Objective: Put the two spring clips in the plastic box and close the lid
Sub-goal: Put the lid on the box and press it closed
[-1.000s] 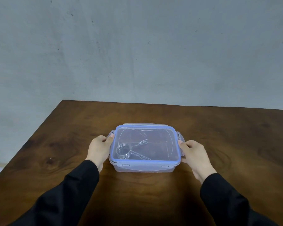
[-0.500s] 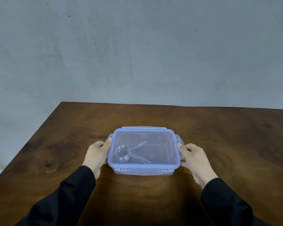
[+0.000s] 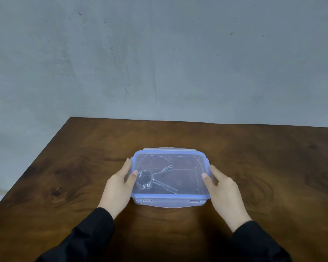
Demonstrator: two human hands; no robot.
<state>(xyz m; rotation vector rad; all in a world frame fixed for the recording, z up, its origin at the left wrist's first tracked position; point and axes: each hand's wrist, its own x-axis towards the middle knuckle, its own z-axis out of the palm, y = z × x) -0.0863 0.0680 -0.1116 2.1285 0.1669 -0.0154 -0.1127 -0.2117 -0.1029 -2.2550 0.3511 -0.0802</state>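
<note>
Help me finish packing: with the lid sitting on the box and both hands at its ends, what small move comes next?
Probably press the side flaps down. The lid sits on the plastic box with spring clips inside, the left hand and right hand flank its short ends, thumbs on the rim, and the front flap already looks folded down.

Nothing readable showed anywhere: no lettering, label, brand or number on the plastic box [image 3: 169,202], its lid [image 3: 178,157], the bench [image 3: 254,148] or the wall [image 3: 159,53].
</note>
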